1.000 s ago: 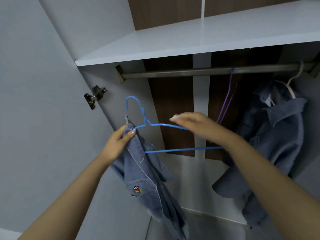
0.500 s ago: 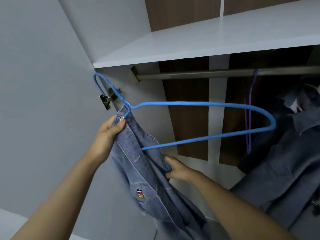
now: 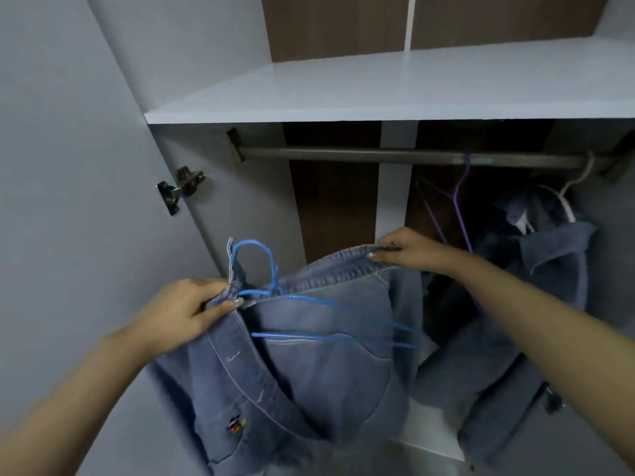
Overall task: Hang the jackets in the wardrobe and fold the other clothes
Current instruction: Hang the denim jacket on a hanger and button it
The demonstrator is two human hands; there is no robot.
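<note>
The jacket (image 3: 309,355) is faded blue denim with a small red-and-black emblem; its hanger (image 3: 264,269) is bright blue. Another hanger (image 3: 460,201) is purple. The shelf (image 3: 378,91) is white, the rail (image 3: 378,154) grey.

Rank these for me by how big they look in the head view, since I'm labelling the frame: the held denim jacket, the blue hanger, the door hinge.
1. held denim jacket, largest, though nearness to the camera inflates it
2. blue hanger, partly inside the jacket
3. door hinge, smallest
</note>
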